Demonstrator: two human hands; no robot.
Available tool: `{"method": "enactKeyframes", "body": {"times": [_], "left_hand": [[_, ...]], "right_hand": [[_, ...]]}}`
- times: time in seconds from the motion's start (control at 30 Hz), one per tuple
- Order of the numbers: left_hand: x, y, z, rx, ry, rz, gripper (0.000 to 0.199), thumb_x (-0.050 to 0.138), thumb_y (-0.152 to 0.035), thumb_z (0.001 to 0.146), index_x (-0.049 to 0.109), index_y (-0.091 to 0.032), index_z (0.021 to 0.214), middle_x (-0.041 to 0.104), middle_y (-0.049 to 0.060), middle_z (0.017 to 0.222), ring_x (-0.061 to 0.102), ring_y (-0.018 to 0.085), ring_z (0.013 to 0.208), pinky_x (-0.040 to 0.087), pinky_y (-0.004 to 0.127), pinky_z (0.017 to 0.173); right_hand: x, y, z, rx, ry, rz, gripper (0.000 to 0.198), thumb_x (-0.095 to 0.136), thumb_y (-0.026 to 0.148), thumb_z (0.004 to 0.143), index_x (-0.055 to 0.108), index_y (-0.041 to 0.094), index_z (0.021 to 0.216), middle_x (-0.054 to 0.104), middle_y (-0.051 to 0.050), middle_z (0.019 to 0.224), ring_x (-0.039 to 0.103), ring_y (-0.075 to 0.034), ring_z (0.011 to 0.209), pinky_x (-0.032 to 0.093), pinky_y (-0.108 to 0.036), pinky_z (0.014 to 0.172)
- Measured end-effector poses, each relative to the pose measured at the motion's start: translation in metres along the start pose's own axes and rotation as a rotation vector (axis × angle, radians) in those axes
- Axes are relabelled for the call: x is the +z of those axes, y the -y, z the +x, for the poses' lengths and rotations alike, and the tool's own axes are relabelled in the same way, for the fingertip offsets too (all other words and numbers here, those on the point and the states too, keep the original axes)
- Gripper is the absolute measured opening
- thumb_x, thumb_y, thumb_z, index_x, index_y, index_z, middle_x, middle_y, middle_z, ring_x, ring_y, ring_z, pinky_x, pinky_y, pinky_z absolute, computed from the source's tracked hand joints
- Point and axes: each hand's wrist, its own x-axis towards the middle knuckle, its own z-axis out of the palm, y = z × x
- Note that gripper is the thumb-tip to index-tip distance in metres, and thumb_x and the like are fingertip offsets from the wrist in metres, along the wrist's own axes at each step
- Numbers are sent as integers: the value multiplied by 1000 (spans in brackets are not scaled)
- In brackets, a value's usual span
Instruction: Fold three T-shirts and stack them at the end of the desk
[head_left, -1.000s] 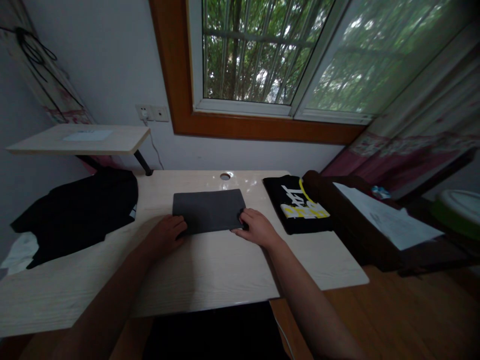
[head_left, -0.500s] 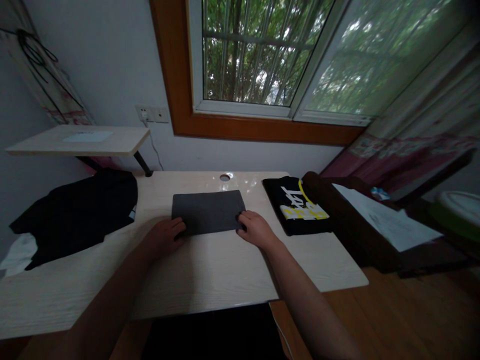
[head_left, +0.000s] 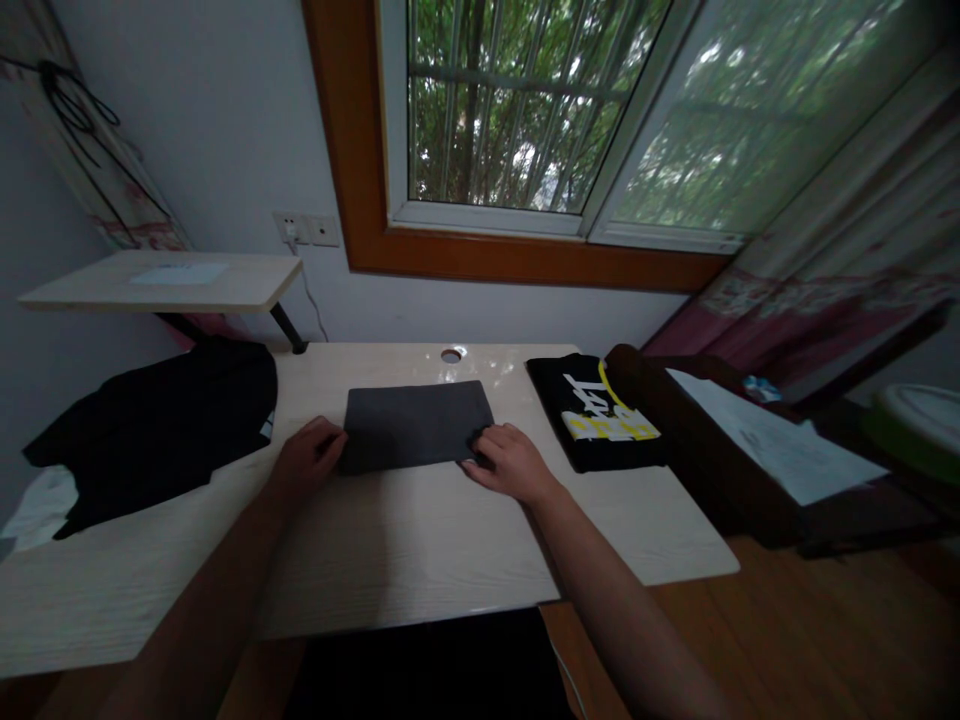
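Note:
A flat, dark grey rectangular panel (head_left: 416,425) lies on the pale wood-grain table in front of me; I cannot tell its exact kind. At its left edge, my left hand (head_left: 306,455) is closed, with fingers curled and the thumb near the fingertips. My right hand (head_left: 511,460) grips the near right corner, its fingers bent over the edge and the thumb low along the front side. To the right lies a neatly folded black T-shirt (head_left: 551,400) with white and yellow print.
Crumpled black clothing (head_left: 165,420) with a white part lies on the left of the table (head_left: 450,540), beneath a raised shelf (head_left: 247,285). A round hole (head_left: 451,356) is near the back edge. Right of the table, a white sheet (head_left: 772,440) rests on dark furniture.
My left hand has slid left and slightly up, from the panel's near left corner to its left edge. The right fingers have shifted slightly left at the near right corner.

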Motion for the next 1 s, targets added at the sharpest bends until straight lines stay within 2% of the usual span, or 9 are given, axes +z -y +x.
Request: {"method": "enactKeyframes", "body": {"times": [0.13, 0.23, 0.3, 0.4, 0.57, 0.8, 0.9, 1.0], "left_hand": [[4, 6, 5, -121, -67, -31, 23, 54, -40, 95, 64, -20, 102, 64, 5, 96, 62, 20, 88, 49, 35, 82], [9, 5, 4, -226, -17, -69, 40, 63, -46, 89, 58, -21, 119, 65, 3, 96, 64, 19, 84, 52, 34, 78], [11, 3, 2, -237, 32, -69, 48, 65, -46, 87, 55, -22, 127, 65, 0, 89, 63, 18, 76, 51, 31, 72], [12, -1, -2, -156, 88, -38, 45, 62, -42, 89, 57, -24, 130, 61, -3, 79, 59, 14, 65, 47, 27, 64], [14, -11, -6, -27, 164, -36, 27, 63, -36, 90, 71, -24, 113, 66, -1, 78, 59, 13, 63, 47, 26, 64], [22, -38, -11, 163, 344, -170, 16, 59, -22, 88, 73, -23, 97, 71, -1, 75, 62, 11, 61, 46, 23, 63], [21, -39, -12, 181, 257, -121, 18, 56, -23, 90, 72, -22, 99, 72, 0, 77, 62, 12, 61, 48, 26, 65], [16, -31, -10, 99, 61, -61, 18, 54, -28, 93, 70, -21, 99, 70, 3, 83, 62, 15, 66, 50, 29, 69]], "right_hand": [[5, 3, 2, -29, 30, -57, 15, 60, 36, 95, 64, 21, 94, 65, -7, 92, 58, -21, 87, 39, -34, 82], [9, 3, 2, -12, 63, -65, 10, 63, 31, 94, 64, 21, 96, 68, -7, 96, 60, -21, 88, 39, -34, 83], [10, 3, 2, 9, 85, -68, 9, 64, 29, 92, 64, 21, 96, 69, -6, 95, 61, -20, 86, 40, -33, 84], [11, 2, 2, 58, 99, -78, 6, 63, 26, 92, 64, 21, 95, 71, -5, 91, 63, -20, 84, 39, -32, 83], [11, -4, 2, 206, 106, -132, 10, 60, 26, 93, 66, 20, 98, 73, -6, 88, 65, -20, 82, 38, -31, 81], [10, -13, 3, 441, 111, -215, 15, 57, 23, 91, 66, 22, 104, 75, -6, 87, 66, -21, 77, 39, -30, 79], [11, -15, 2, 448, 94, -181, 17, 56, 23, 92, 64, 23, 106, 75, -6, 88, 67, -21, 77, 40, -30, 76], [11, -16, 0, 422, 51, -112, 17, 55, 21, 90, 63, 22, 106, 74, -6, 88, 67, -22, 78, 42, -30, 74]]}}
